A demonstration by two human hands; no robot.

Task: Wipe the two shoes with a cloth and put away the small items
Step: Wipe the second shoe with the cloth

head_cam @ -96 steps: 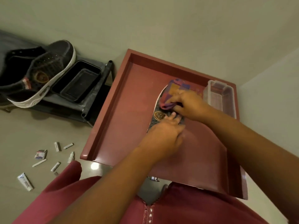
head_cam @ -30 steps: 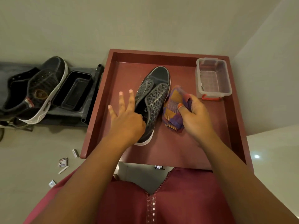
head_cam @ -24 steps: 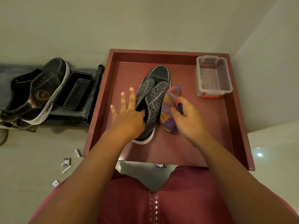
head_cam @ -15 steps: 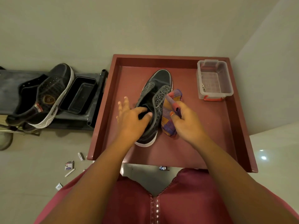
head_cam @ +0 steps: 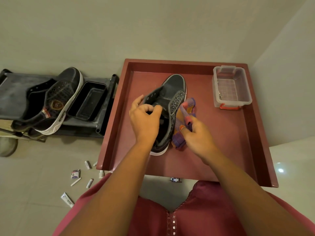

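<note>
**Shoe held on tabletop, cloth at its side**

My left hand [head_cam: 144, 120] grips the dark shoe [head_cam: 167, 108] at its opening, fingers curled over the collar and tongue area. The shoe lies on the red tabletop [head_cam: 221, 150], toe pointing away from me, white sole edge showing at the heel.

My right hand [head_cam: 197, 135] is clamped on the striped purple-and-orange cloth [head_cam: 185, 116], fingers and thumb pinching it. The cloth rests against the shoe's right flank, just beside the eyelet row.

A clear plastic box [head_cam: 231, 87] with a red latch stands in the far right corner of the tabletop, well apart from the shoe.

The second dark shoe [head_cam: 56, 101] lies tilted on a low grey rack [head_cam: 13, 92] to the left, beside a black tray [head_cam: 88, 101].

On the floor below the tabletop's near-left corner lie the small items: a small printed box [head_cam: 75, 174], a white tube [head_cam: 67, 199] and several short white sticks [head_cam: 76, 181]; finer detail is too small to tell.

My red garment [head_cam: 153, 218] fills the bottom of the view.
</note>
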